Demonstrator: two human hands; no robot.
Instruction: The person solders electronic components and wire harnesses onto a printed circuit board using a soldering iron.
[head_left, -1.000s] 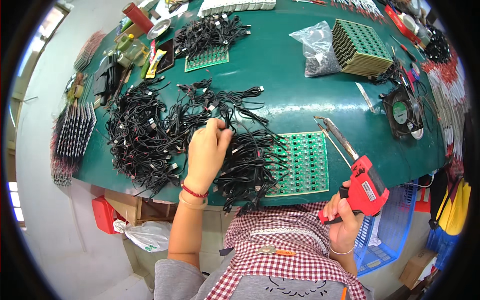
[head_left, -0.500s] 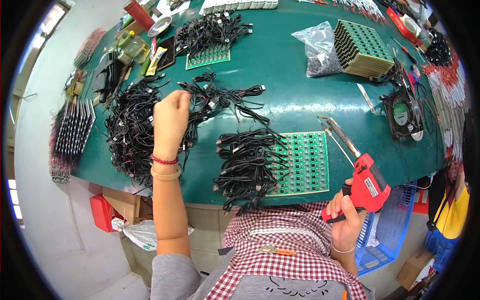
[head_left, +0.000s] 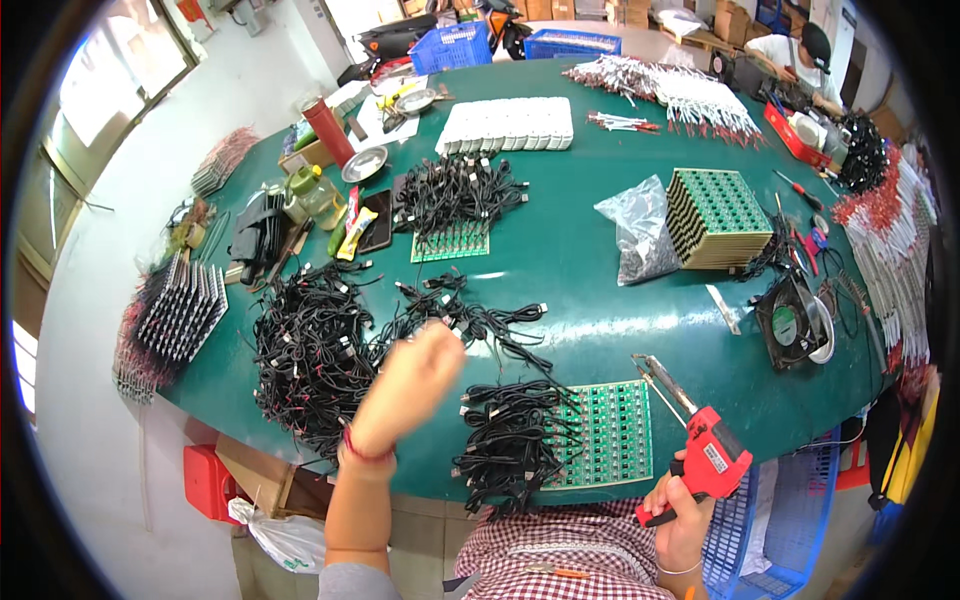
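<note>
A: Item one, the black cable (head_left: 470,325)?

B: Lying at twelve o'clock of the left hand (head_left: 415,385), trailing off the big cable heap (head_left: 310,355). The hand is blurring; fingers curled, cannot tell if pinching it.

A: Item two?

B: The red soldering gun (head_left: 705,455), the right hand (head_left: 680,500) clenching its grip, tip pointing at eleven o'clock over the green circuit panel (head_left: 610,435) on the green table (head_left: 570,270).
</note>
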